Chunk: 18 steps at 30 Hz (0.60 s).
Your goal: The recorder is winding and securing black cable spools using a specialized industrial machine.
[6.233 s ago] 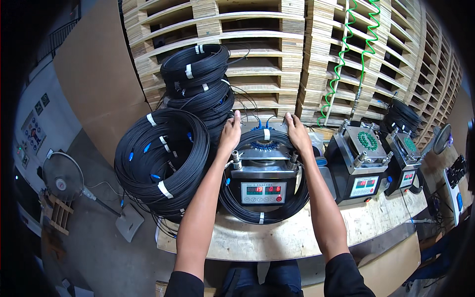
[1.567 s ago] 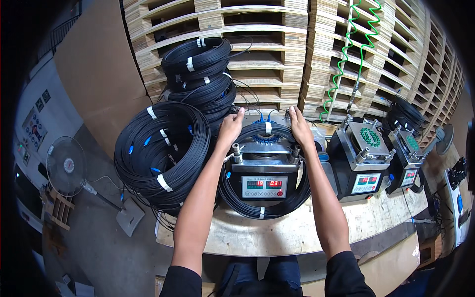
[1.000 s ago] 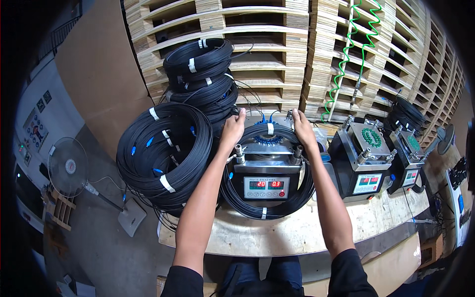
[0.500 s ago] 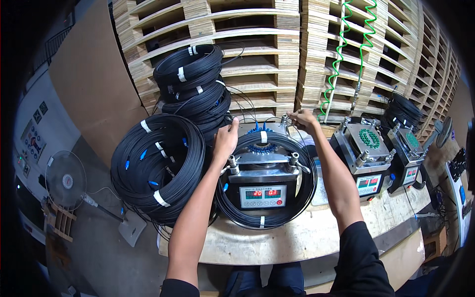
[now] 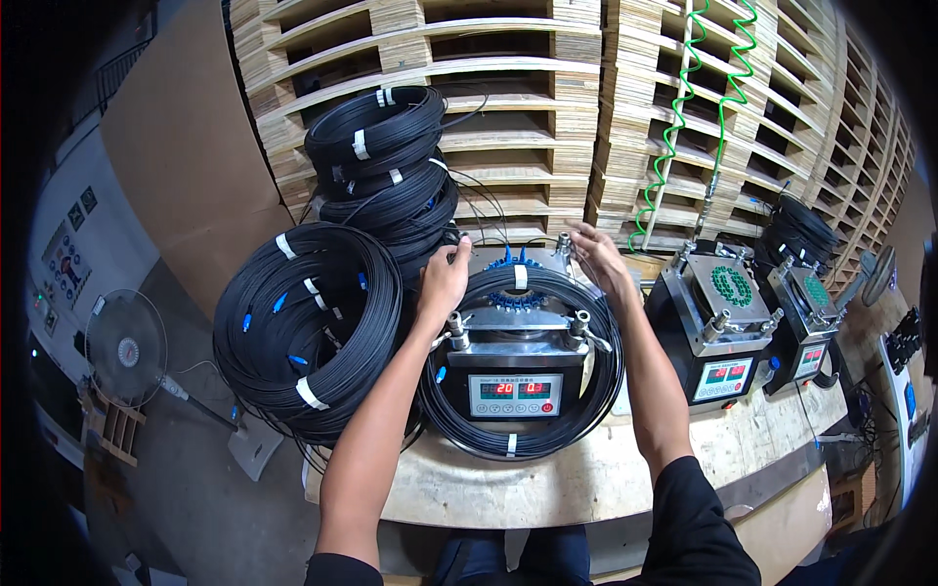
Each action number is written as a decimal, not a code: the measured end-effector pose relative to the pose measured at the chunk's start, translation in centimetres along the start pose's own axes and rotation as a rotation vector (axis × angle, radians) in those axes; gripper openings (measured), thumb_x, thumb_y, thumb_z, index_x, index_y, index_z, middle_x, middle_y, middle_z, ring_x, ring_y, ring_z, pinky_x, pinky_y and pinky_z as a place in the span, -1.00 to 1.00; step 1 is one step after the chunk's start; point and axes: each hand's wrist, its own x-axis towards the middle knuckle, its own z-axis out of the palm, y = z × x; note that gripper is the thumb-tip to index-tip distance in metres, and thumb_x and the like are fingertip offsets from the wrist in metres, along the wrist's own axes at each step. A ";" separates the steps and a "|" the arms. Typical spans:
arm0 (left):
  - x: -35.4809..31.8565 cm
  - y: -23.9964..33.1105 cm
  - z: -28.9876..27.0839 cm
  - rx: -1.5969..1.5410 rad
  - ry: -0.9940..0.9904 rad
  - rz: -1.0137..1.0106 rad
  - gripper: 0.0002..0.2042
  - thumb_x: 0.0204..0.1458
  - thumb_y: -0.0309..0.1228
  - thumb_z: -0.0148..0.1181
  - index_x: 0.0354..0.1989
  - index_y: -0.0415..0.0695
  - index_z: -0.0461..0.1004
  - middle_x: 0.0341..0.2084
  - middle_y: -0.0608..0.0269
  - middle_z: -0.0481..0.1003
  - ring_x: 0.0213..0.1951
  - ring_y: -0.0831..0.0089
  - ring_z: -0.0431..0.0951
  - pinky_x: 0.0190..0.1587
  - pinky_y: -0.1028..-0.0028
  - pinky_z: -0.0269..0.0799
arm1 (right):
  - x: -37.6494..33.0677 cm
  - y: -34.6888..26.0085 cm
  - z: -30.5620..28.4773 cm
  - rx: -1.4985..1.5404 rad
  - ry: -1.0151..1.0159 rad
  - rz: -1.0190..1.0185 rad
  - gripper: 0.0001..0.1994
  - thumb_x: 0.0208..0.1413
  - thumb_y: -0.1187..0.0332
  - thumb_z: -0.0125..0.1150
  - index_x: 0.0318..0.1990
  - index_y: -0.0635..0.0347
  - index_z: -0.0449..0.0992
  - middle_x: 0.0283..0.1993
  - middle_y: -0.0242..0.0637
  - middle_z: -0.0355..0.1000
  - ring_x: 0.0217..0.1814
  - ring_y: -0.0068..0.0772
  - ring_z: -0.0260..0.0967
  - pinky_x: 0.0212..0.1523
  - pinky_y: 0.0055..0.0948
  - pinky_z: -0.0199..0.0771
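Note:
In front of me a polishing-type machine [image 5: 516, 395] with a lit red digital display stands inside a coil of black cable [image 5: 466, 437]. Blue connectors [image 5: 515, 301] sit in a ring on its metal top. My left hand [image 5: 445, 280] is closed near the machine's back left corner; what its fingertips grip there is hidden. My right hand [image 5: 601, 262] is just right of the back right metal post [image 5: 564, 246], fingers parted and nothing seen in them. Two front posts, the right one [image 5: 581, 327] included, stand on the top plate.
Left of the machine stands a large stack of black cable coils [image 5: 244, 342], with another coil stack [image 5: 376, 132] behind. Two similar machines, the nearer one [image 5: 718, 337] with a green ring, are at right. Wooden pallets [image 5: 493, 93] rise behind; a fan [image 5: 127, 347] stands left.
My right hand has come off the back right post and moved slightly to the right, its fingers loosening. The left hand stays nearly in place. The whole view has shifted a little.

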 end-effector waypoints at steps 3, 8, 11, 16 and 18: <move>-0.2 -0.4 -0.8 0.023 0.055 -0.019 -0.26 0.22 0.24 -0.10 0.18 -0.27 0.45 0.04 -0.33 0.51 0.16 -0.18 0.48 0.23 0.09 0.34 | -2.0 -2.6 2.0 -0.079 0.036 0.094 -0.39 0.14 0.48 0.25 0.35 0.44 0.24 -0.15 -0.23 0.53 -0.10 -0.34 0.50 -0.02 -0.46 0.50; -0.4 0.9 0.0 0.033 0.038 -0.048 -0.21 0.21 0.26 -0.10 0.35 -0.23 0.25 0.14 -0.36 0.44 0.21 -0.23 0.42 0.28 0.07 0.28 | 1.5 -2.7 3.6 -1.350 0.275 0.017 -0.44 0.14 -0.02 0.26 -0.22 0.51 0.63 -0.28 0.22 0.60 -0.19 -0.03 0.60 -0.04 -0.17 0.52; 0.1 0.2 0.2 0.026 0.049 -0.053 -0.15 0.20 0.27 -0.10 0.43 -0.21 0.11 0.17 -0.41 0.39 0.23 -0.27 0.39 0.30 0.05 0.26 | 4.5 -0.6 3.5 -1.359 0.226 -0.067 -0.49 0.16 0.06 0.25 -0.25 0.55 0.61 -0.49 0.05 0.55 -0.37 -0.36 0.55 -0.25 -0.22 0.50; 0.3 -0.1 0.3 -0.002 0.045 -0.050 -0.07 0.18 0.30 -0.10 0.49 -0.20 -0.07 0.20 -0.49 0.34 0.24 -0.32 0.36 0.31 0.03 0.23 | 5.3 -0.8 3.8 -0.940 -0.071 0.060 -0.47 0.33 -0.08 0.10 -0.13 0.31 0.70 -0.21 -0.05 0.65 -0.20 -0.32 0.56 -0.02 -0.41 0.51; 0.6 -1.4 -0.5 -0.006 0.046 -0.070 -0.05 0.18 0.31 -0.09 0.52 -0.15 -0.17 0.22 -0.49 0.31 0.26 -0.30 0.35 0.31 0.04 0.24 | 4.9 -2.1 6.6 -0.942 -0.208 0.213 -0.33 0.39 -0.24 -0.17 -0.03 0.17 0.70 -0.02 -0.09 0.62 0.07 -0.28 0.47 0.21 -0.38 0.38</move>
